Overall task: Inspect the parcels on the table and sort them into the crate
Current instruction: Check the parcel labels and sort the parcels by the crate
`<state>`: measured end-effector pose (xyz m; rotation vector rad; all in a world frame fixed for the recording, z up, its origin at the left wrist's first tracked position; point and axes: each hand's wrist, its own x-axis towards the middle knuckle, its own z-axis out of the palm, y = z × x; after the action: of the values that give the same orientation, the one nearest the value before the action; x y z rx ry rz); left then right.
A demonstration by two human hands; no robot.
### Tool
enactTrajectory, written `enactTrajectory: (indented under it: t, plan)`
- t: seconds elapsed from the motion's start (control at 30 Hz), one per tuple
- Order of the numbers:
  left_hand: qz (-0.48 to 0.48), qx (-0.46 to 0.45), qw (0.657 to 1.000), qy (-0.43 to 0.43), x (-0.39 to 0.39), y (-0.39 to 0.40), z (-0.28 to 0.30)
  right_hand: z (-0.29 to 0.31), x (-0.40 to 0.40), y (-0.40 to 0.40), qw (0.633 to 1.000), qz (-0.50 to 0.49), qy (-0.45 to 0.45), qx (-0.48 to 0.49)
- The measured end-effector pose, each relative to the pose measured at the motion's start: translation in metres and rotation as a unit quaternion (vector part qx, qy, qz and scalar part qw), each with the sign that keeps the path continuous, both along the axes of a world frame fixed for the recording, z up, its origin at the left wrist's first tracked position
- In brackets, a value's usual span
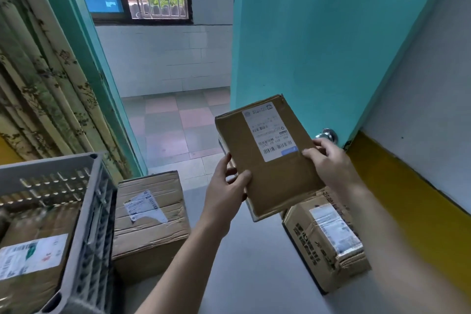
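Observation:
I hold a flat brown cardboard parcel (275,173) with a white shipping label up in front of me, tilted, label side facing me. My left hand (226,186) grips its lower left edge, thumb on the front. My right hand (328,163) grips its right edge. The grey slatted plastic crate (94,211) stands at the lower left with a labelled parcel (33,262) inside it. A creased brown box (150,222) sits on the table (249,275) beside the crate. Another taped box with black print (326,242) lies at the right.
A teal door (318,46) with a metal knob (328,134) stands open behind the held parcel. A floral curtain (38,84) hangs at the left. The wall at the right is white above a yellow band (420,199). Tiled floor lies beyond the doorway.

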<state>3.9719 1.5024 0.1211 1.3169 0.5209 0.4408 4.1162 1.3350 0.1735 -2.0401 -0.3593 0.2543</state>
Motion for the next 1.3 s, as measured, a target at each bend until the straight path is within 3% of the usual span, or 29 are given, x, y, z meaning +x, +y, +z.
enactTrajectory:
  t: [0.2,0.43,0.63,0.93,1.3]
  plan:
    - [-0.043,-0.044,0.998,0.035,0.089,0.000,-0.017,-0.019,0.095,-0.002,0.998,0.016,0.034,-0.041]
    - [-0.061,-0.042,0.994,0.075,0.157,-0.005,-0.048,-0.044,0.154,-0.007,0.989,0.073,0.054,-0.117]
    - [-0.076,-0.052,0.991,0.095,0.198,-0.016,-0.069,-0.071,0.194,-0.015,0.988,0.058,0.084,-0.113]
    - [-0.089,-0.068,0.985,0.129,0.224,-0.019,-0.097,-0.105,0.226,-0.020,0.983,0.077,0.105,-0.132]
    - [-0.099,0.001,0.981,0.169,0.234,-0.022,-0.117,-0.124,0.241,-0.030,0.975,0.092,0.132,-0.156]
